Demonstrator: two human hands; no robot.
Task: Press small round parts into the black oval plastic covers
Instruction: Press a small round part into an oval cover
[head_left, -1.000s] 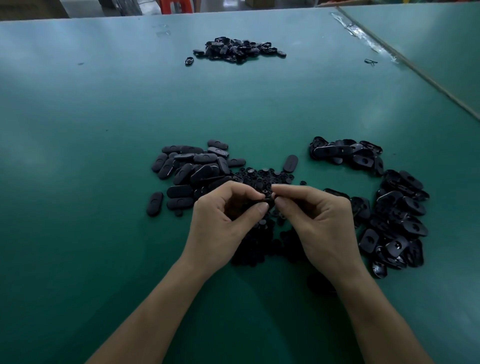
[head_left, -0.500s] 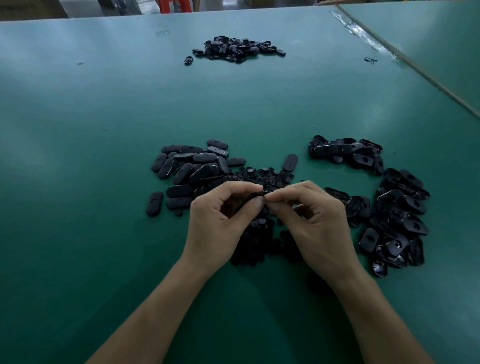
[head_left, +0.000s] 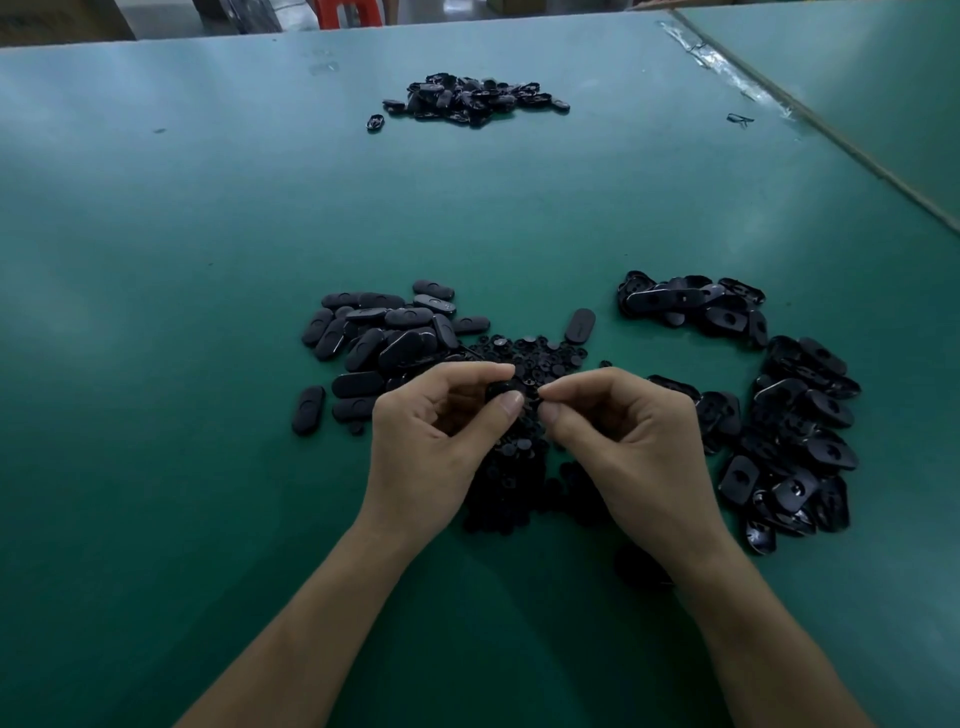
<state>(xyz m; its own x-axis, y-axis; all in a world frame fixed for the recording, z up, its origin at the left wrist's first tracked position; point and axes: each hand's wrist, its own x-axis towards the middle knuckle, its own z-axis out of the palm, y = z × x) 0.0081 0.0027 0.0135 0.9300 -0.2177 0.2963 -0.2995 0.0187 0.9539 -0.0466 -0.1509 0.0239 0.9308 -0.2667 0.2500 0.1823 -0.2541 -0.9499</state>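
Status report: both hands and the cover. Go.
Left hand grips black oval plastic cover. Right hand pinched beside it, contents too small to tell. Nothing between them.

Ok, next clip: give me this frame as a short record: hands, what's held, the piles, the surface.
surface: green table
left hand: pinches one black oval cover between thumb and forefinger
right hand: fingertips pinched together beside that cover; content too small to tell
left pile: oval covers, smooth side up
middle pile: small round parts, partly under the hands
right pile: covers, hollow side mostly up
far pile: more black parts, too distant to sort
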